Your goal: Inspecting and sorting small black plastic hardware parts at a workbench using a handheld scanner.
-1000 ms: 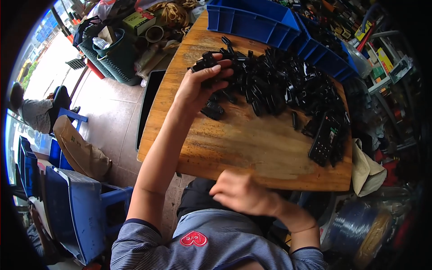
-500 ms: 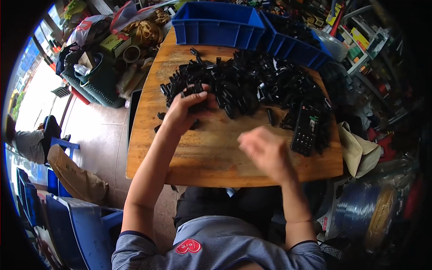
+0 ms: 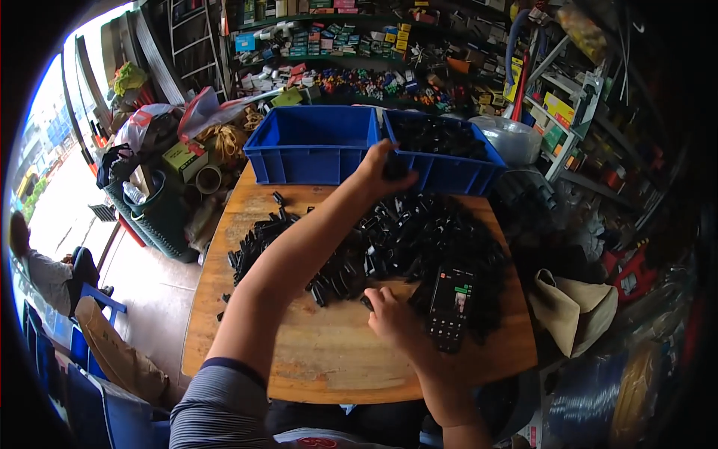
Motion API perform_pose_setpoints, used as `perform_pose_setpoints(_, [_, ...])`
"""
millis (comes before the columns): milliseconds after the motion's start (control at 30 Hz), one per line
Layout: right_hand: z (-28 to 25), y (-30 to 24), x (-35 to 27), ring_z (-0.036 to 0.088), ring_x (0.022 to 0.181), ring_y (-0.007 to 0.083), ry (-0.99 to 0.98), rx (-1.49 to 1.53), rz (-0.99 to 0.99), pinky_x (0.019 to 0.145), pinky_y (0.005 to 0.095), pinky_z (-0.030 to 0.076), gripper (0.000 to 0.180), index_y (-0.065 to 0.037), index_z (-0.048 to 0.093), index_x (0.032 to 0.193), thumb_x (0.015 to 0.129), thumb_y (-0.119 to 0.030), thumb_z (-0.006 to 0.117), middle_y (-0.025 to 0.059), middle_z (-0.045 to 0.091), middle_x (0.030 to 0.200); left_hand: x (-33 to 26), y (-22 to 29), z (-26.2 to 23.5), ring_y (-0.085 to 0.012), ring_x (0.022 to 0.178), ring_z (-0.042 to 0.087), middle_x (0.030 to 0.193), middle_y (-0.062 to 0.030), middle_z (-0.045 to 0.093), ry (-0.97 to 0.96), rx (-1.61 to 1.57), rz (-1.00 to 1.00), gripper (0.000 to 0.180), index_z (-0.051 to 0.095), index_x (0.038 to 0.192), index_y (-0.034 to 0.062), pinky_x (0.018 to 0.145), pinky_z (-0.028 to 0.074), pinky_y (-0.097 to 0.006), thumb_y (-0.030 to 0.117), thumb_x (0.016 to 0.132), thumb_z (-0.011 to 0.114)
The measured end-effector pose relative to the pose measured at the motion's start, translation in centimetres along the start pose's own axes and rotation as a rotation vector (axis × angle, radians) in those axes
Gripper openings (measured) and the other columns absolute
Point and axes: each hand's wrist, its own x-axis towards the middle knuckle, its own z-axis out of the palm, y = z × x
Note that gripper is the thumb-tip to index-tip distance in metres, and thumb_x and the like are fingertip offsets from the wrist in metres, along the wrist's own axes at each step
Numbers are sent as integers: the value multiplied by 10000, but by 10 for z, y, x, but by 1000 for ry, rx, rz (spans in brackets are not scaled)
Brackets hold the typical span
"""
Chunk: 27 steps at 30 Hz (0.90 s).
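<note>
My left hand (image 3: pixel 374 173) reaches across the table to the front wall of the right blue bin (image 3: pixel 449 178), its fingers curled round small black plastic parts (image 3: pixel 391 166); how many is hidden. Black parts of the same kind lie inside that bin. Lower down, my right hand (image 3: pixel 390 318) is closed with a small black plastic part (image 3: pixel 366 302) at its fingertips, just above the wood. Between the hands a wide heap of black plastic parts (image 3: pixel 419 232) spreads over the table, partly covered by my left forearm.
The left blue bin (image 3: pixel 299 163) stands at the table's far edge. A phone with a lit screen (image 3: pixel 451 310) rests on the heap's right side of the wooden table (image 3: pixel 321 367). Shelves of small boxes (image 3: pixel 336 41) line the back. A person (image 3: pixel 52 277) sits at far left.
My left hand has moved away from the heap, forward and right to the right bin. My right hand has come to the heap's near edge and holds a black part. The view has tilted up.
</note>
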Motion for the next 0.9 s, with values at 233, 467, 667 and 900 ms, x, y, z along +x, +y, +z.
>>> perform_pose_setpoints(233, [-2, 0, 9, 603, 825, 369, -42, 108, -15, 703, 431, 512, 477, -71, 448, 1190, 736, -22, 586, 168, 557, 959, 31, 42, 14, -225, 1085, 532, 1175, -65, 575, -187, 1106, 661, 460, 547, 1210, 97, 866, 428, -411, 350, 830, 594])
perform_pose_setpoints(467, [-44, -10, 17, 568, 740, 164, -155, 486, 154, 677, 304, 457, 235, -34, 537, 908, 710, -36, 664, 74, 562, 800, -165, 17, -129, -162, 774, 622, 857, -60, 662, -205, 1837, 677, 145, 661, 912, 62, 720, 485, -296, 148, 797, 643])
perform_pose_setpoints(667, [-30, -23, 28, 493, 758, 90, -302, 730, 7, 710, 252, 425, 199, -42, 503, 799, 730, -65, 688, -1, 523, 766, -242, -27, -197, -240, 951, 540, 926, -58, 563, -94, 2039, 746, 200, 645, 906, 75, 778, 477, -340, 70, 706, 648])
perform_pose_setpoints(900, [-29, -47, 42, 547, 858, 108, -293, 823, 26, 764, 255, 439, 195, -19, 567, 925, 761, -52, 666, 17, 584, 857, -229, -30, -198, -252, 958, 512, 934, -63, 529, 83, 2163, 750, 229, 646, 927, 101, 819, 452, -365, 43, 711, 597])
